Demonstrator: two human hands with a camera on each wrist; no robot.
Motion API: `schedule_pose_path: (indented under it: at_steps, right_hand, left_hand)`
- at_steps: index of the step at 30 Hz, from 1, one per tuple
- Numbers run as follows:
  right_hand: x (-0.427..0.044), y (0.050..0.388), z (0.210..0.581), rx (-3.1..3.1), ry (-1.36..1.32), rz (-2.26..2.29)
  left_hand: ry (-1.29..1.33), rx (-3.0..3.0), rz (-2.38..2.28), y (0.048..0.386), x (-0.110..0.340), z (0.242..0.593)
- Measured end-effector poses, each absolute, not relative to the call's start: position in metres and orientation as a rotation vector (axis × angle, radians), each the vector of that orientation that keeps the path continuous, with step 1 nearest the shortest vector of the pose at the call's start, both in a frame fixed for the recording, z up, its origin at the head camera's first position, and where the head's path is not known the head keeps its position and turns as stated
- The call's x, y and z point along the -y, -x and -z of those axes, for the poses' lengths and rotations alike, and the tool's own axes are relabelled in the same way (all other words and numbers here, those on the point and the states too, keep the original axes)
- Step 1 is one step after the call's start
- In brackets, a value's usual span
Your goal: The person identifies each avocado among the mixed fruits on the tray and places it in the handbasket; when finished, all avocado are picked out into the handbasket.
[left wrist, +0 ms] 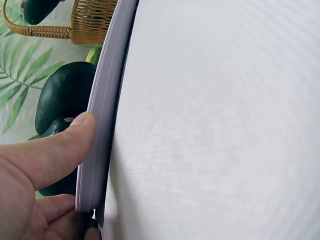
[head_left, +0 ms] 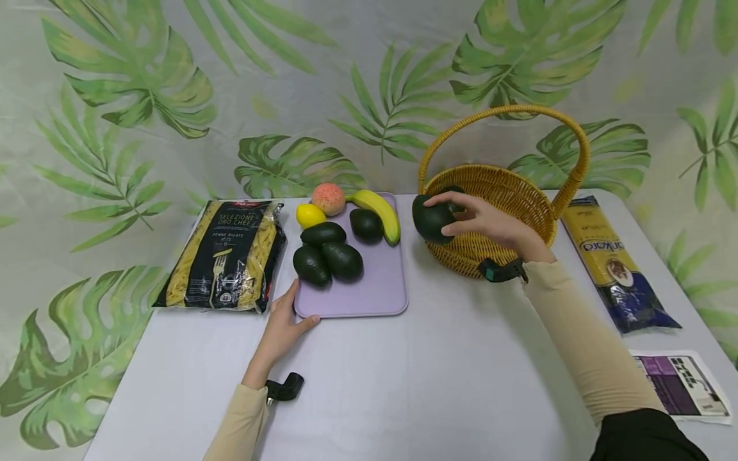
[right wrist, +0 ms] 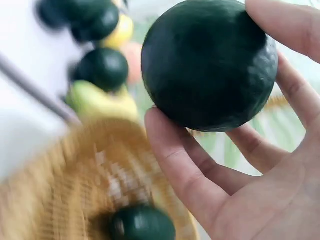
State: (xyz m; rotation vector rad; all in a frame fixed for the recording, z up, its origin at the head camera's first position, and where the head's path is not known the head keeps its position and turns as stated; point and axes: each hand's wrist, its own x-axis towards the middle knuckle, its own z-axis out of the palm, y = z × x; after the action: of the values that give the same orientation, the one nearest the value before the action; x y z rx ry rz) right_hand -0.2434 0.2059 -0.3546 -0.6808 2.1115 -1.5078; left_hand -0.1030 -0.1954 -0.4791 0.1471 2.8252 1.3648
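From where I'm standing, the tray [head_left: 375, 282] sits on the white table [head_left: 461, 371], and the person's left hand [head_left: 282, 326] holds its near-left corner, thumb against the near edge and fingers at the left edge, spread wide around the corner. To the right of the tray, the right hand [head_left: 487, 224] has its fingers and thumb curled round an avocado [head_left: 430, 223], held up at the tray side of the basket [head_left: 490, 179]. That basket stands just right of the tray, its tall handle arching over it, and a second avocado [right wrist: 145, 225] lies inside.

Four more avocados [head_left: 343, 261] are on the tray: three bunched on its left part and one farther back, toward the right. Next to that one a banana [head_left: 380, 214] slants along the tray's right side. The lemon [head_left: 310, 216] is at the tray's far left, with the peach [head_left: 328, 199] just beyond it by the far edge.

Left of the tray lies a penne bag [head_left: 221, 256]. Well to its right, past the basket, are a yellow-and-blue packet [head_left: 617, 262] and, nearer me, a leaflet [head_left: 692, 384]. Behind the tray hangs a leaf-print cloth [head_left: 386, 115].
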Motion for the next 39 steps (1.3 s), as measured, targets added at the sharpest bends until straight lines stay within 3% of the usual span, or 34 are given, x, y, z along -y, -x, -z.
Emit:
schedule_pose_path:
  at_steps: [14, 25, 39]
  right_hand:
    - [-0.272, 0.264, 0.363, -2.266, 0.341, 1.692]
    - [-0.275, 0.291, 0.368, -2.456, 0.221, 1.43]
    - [-0.271, 0.312, 0.385, -2.379, 0.111, 1.441]
  left_hand:
    - [-0.206, -2.841, -1.432, 0.101, 0.196, 0.482]
    - [-0.172, -2.825, -1.401, 0.103, 0.196, 0.481]
    - [-0.148, -2.823, -1.363, 0.105, 0.196, 0.479]
